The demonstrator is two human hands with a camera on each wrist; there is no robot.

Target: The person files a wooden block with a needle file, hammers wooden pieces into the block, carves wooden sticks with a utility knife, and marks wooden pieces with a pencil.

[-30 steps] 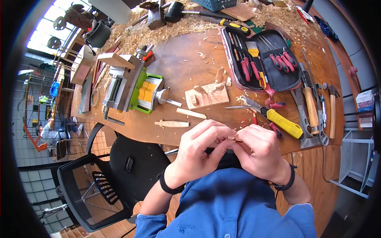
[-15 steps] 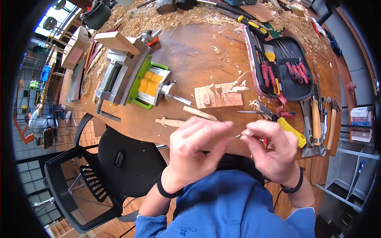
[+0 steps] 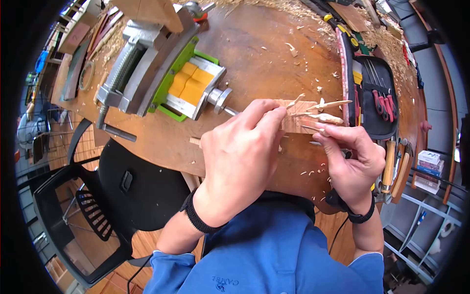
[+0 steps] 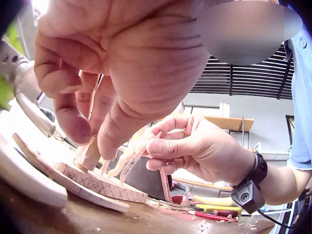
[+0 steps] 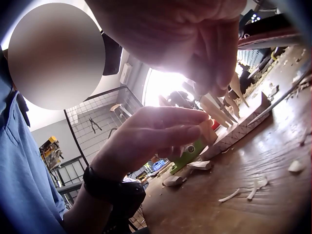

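My left hand (image 3: 242, 147) reaches over the left end of a flat wooden board (image 4: 112, 189) on the table. Its thumb and fingertips pinch a small wooden block (image 4: 90, 154) that stands on the board. Several slender carved wooden pieces (image 3: 325, 118) rise from the board's other part. To the right, my right hand (image 3: 357, 157) pinches a thin, light wooden piece (image 4: 132, 165) between thumb and index finger, close beside the board. In the head view the left hand hides the board's left end. Small wood offcuts (image 5: 199, 165) lie near the board.
A vise (image 3: 132, 73) and a green-framed clamp (image 3: 174, 88) with yellow pads stand at left. An open tool case (image 3: 374, 98) and a wooden-handled tool (image 3: 388, 166) lie at right. Shavings (image 3: 313, 172) are scattered on the table; a black chair (image 3: 142, 191) stands at its edge.
My hands have parted from in front of my body. The left has gone forward to the board's block; the right has moved forward and right beside the board. The head view has come closer to the table.
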